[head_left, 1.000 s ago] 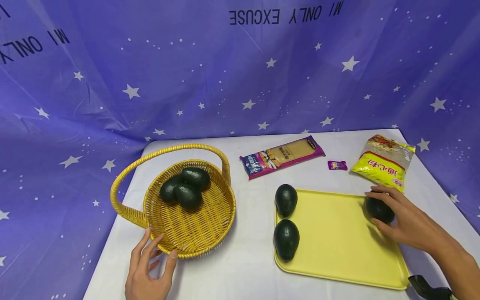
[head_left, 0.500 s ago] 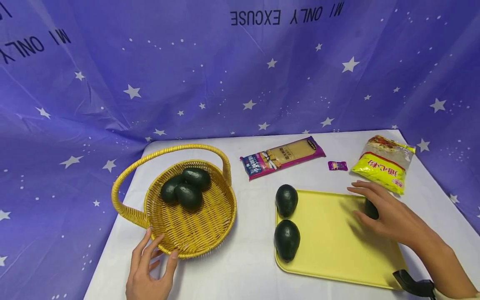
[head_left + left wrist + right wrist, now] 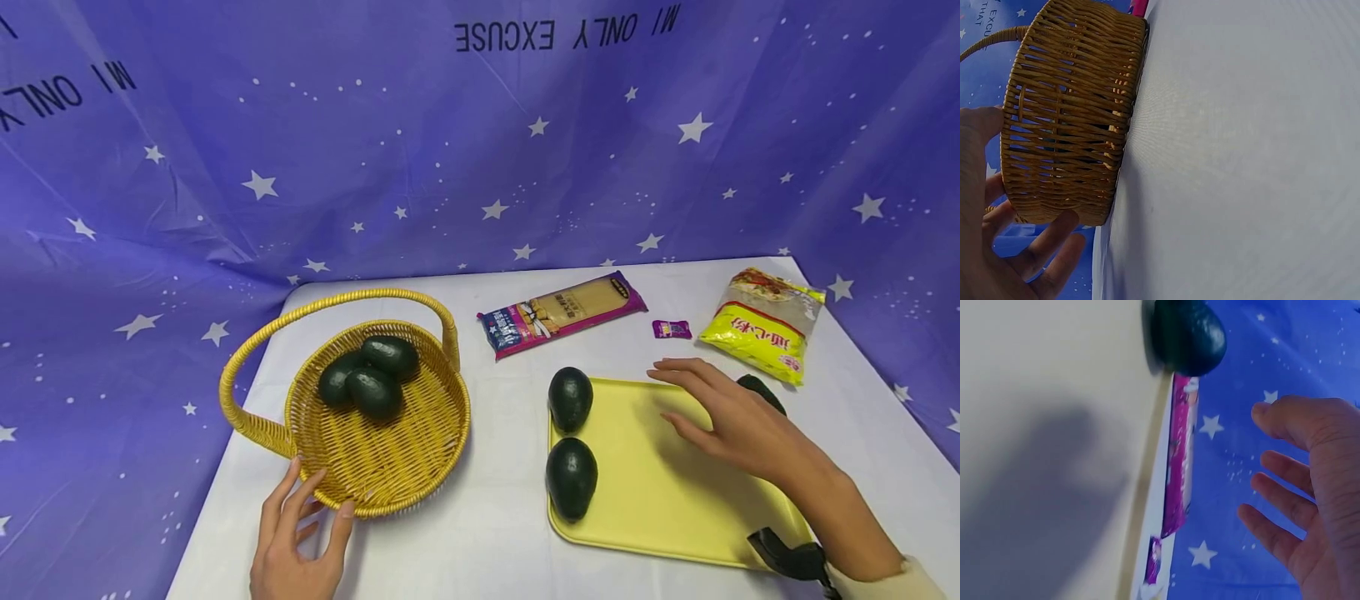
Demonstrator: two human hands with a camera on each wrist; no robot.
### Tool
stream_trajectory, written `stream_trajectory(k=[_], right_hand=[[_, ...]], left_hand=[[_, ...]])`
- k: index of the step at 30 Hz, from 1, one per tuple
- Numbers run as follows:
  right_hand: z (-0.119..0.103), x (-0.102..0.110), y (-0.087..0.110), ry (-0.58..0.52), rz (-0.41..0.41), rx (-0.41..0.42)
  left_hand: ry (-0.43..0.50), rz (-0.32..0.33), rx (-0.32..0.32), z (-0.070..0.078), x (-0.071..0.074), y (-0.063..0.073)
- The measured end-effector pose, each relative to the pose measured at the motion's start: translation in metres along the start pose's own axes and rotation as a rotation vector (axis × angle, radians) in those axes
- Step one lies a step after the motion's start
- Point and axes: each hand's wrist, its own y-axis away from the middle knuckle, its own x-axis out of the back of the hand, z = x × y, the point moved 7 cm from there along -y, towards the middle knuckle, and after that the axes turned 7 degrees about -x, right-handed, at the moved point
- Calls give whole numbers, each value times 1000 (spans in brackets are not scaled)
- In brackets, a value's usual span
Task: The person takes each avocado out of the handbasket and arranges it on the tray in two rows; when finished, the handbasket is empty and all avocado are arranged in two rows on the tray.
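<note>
My left hand [image 3: 296, 542] is at the near left rim of the yellow wicker basket [image 3: 457, 450], its fingers spread and touching the rim. In the left wrist view the thumb [image 3: 988, 119] meets that rim, and two fingertips lie outside the woven wall. Three dark green avocados [image 3: 375, 393] sit together inside. Over the yellow tray [image 3: 652, 508] my right hand [image 3: 738, 421] hovers with nothing in it, fingers loosely extended. Two avocados [image 3: 572, 479] stand along the tray's left edge. Another avocado [image 3: 761, 390], at the tray's far right corner, is partly hidden behind the right hand.
Behind the tray lie a purple-edged pasta pack [image 3: 562, 314], a small purple packet [image 3: 671, 329] and a yellow bag [image 3: 765, 325]. The arched basket handle [image 3: 337, 300] rises above the white table [image 3: 502, 433]. A purple star-printed cloth [image 3: 420, 150] hangs at the back.
My right hand has left the avocado at the tray's right side and moved left over the tray, with nothing in it. The left hand and basket have stayed put.
</note>
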Motion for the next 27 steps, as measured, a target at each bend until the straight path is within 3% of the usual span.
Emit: stream_trajectory(k=[5, 16, 27], right_hand=[[-15, -2, -8, 27, -6, 24], [-42, -15, -28, -34, -59, 46], [-74, -25, -46, -110, -103, 141]], left_hand=[[3, 1, -5, -1, -1, 0], [18, 8, -6, -1, 0, 0], [21, 4, -8, 0, 0, -1]])
